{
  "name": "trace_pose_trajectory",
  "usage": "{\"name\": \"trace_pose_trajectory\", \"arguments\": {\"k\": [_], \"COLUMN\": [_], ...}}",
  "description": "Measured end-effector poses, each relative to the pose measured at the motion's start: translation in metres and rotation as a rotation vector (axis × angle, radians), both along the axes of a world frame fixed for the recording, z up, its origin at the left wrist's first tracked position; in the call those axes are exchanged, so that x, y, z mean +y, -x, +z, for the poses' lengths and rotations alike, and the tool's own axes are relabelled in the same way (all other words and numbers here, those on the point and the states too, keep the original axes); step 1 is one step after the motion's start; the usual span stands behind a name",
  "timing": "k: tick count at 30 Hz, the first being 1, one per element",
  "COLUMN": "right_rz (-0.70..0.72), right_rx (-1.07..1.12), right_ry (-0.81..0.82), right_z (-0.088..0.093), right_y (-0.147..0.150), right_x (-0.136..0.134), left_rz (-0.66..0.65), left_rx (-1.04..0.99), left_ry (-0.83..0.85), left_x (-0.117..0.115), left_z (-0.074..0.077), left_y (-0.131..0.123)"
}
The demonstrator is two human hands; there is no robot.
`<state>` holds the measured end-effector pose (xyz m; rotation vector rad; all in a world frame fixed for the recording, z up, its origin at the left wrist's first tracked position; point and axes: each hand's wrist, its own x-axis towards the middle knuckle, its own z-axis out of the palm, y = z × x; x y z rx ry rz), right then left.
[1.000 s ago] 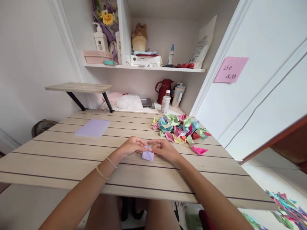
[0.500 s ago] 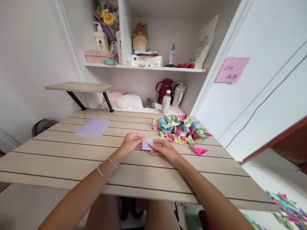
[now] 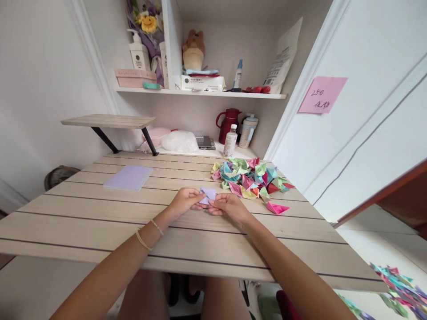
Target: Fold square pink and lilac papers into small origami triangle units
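Observation:
A small folded piece of lilac paper [image 3: 208, 194] is held between both hands just over the wooden desk. My left hand [image 3: 187, 200] pinches its left side, thumb on top. At the lower right edge, my right hand [image 3: 228, 208] grips the same paper with thumb and fingers. A diagonal fold shows on the paper's upper face; its underside is hidden. Right of my right hand lies a pink paper boat [image 3: 277, 208], apart from a heap of folded paper boats [image 3: 248, 178] in many colours. A stack of lilac paper sheets [image 3: 128, 178] rests at the left.
Behind the heap stand a clear bottle [image 3: 230, 141], a dark red jug [image 3: 228, 124] and a pale tumbler [image 3: 248, 131]. A small raised shelf [image 3: 108, 120] on black legs occupies the desk's back left. More folded paper [image 3: 400, 284] lies beyond the desk's right edge.
My left thumb has moved onto the face of the lilac paper. The paper has shifted slightly right and up and turned a little, its diagonal fold now showing more clearly.

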<state>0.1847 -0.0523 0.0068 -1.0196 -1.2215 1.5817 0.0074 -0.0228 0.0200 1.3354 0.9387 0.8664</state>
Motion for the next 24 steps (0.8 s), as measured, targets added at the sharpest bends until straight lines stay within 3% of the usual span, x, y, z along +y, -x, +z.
{"name": "trace_pose_trajectory", "arguments": {"k": [4, 8, 15, 19, 24], "right_rz": [0.029, -0.067, -0.200, -0.173, -0.167], "right_rx": [-0.087, -0.087, -0.072, -0.098, -0.150], "right_ry": [-0.095, -0.170, -0.219, -0.255, -0.460], "right_z": [0.0014, 0.0025, -0.0030, -0.0020, 0.0064], "right_y": [0.0014, 0.0027, -0.0002, -0.0011, -0.0048], "right_x": [-0.0008, 0.0009, 0.0066, 0.0055, 0.0038], "left_rz": [-0.004, -0.052, -0.167, -0.136, -0.073], "left_rx": [0.117, 0.167, 0.058, 0.052, -0.101], "left_ry": [-0.085, -0.173, -0.089, -0.082, -0.073], "left_x": [0.0008, 0.0008, -0.0023, -0.0012, 0.0025], "left_z": [-0.0028, -0.0061, -0.0096, -0.0089, -0.0058], "left_y": [0.0002, -0.0017, -0.0059, -0.0041, 0.0007]}}
